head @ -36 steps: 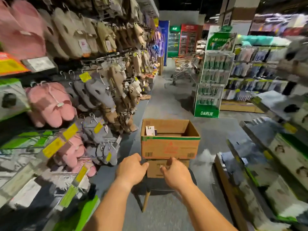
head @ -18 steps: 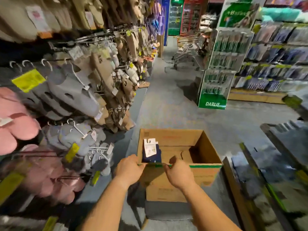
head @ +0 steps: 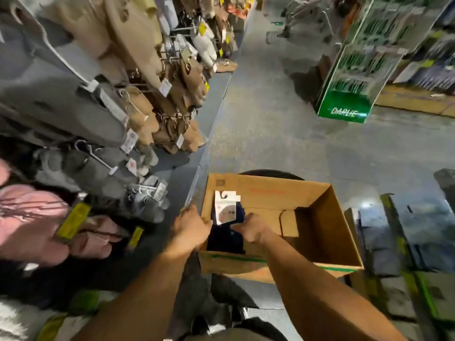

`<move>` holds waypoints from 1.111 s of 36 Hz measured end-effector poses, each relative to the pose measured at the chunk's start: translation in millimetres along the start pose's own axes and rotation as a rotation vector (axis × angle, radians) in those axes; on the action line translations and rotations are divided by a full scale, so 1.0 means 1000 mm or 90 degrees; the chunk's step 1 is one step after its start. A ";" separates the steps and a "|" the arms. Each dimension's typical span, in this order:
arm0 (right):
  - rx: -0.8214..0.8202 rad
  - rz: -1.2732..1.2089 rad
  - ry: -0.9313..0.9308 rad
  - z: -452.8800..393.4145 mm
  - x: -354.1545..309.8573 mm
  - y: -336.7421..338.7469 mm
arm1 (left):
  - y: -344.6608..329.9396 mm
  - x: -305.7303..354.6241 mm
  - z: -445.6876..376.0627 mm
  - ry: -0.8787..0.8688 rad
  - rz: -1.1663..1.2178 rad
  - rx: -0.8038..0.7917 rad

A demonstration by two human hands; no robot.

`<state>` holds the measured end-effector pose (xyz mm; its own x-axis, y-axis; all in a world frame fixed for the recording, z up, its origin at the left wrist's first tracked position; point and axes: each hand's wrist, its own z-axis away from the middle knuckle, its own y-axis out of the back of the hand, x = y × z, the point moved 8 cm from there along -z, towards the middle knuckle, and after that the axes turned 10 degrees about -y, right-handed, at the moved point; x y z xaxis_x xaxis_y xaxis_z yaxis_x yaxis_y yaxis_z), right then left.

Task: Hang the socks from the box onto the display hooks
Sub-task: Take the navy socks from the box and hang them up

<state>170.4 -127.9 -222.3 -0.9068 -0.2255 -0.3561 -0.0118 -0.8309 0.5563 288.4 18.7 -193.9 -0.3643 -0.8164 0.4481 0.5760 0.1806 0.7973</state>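
"DARLIE" stands in white letters on the base of the green cardboard display stand (head: 344,108); other print is unreadable.

Both hands' fingertips are hidden inside the box (head: 327,217), and the green stand (head: 349,70) is motion-blurred.

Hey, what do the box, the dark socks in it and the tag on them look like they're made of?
Box: corrugated cardboard, matte brown, with folded flaps and green tape along its near edge. Socks: soft knit fabric by the look, dark navy, limp and folded, though blur hides the weave. Tag: probably thin printed card, white, flat, with a hanging hole at the top.
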 end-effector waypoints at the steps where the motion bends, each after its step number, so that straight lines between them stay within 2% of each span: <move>1: -0.022 -0.040 -0.004 -0.011 0.000 -0.005 | -0.004 -0.001 -0.003 0.003 0.005 -0.014; 4: -0.056 -0.157 -0.030 -0.043 0.003 -0.017 | -0.016 -0.002 -0.013 0.017 0.037 -0.039; 8: -0.091 -0.219 -0.069 -0.084 0.010 -0.036 | -0.024 0.000 -0.022 0.020 0.024 -0.045; 12: -0.078 -0.296 -0.113 -0.143 0.031 -0.054 | -0.027 0.000 -0.029 0.039 0.045 -0.057; 18: -0.127 -0.412 -0.097 -0.133 0.014 -0.050 | -0.028 -0.003 -0.035 0.051 0.078 -0.061; 25: -0.122 -0.387 -0.093 -0.129 0.010 -0.049 | -0.027 -0.004 -0.039 0.051 0.090 -0.064; 28: -0.056 -0.323 -0.095 -0.129 0.014 -0.042 | -0.026 -0.002 -0.039 0.050 0.089 -0.067; 30: -0.081 -0.393 -0.099 -0.126 0.016 -0.045 | -0.026 -0.002 -0.038 0.050 0.092 -0.067; 33: -0.182 -0.477 -0.111 -0.123 0.021 -0.062 | -0.026 -0.001 -0.038 0.046 0.088 -0.066; 40: -0.159 -0.457 -0.095 -0.129 0.026 -0.073 | -0.027 -0.002 -0.038 0.039 0.079 -0.063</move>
<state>201.8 -138.8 -368.6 -0.7600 0.4686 -0.4504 -0.5393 -0.8414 0.0346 301.1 -5.6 -231.2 -0.2425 -0.8236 0.5127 0.6846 0.2292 0.6920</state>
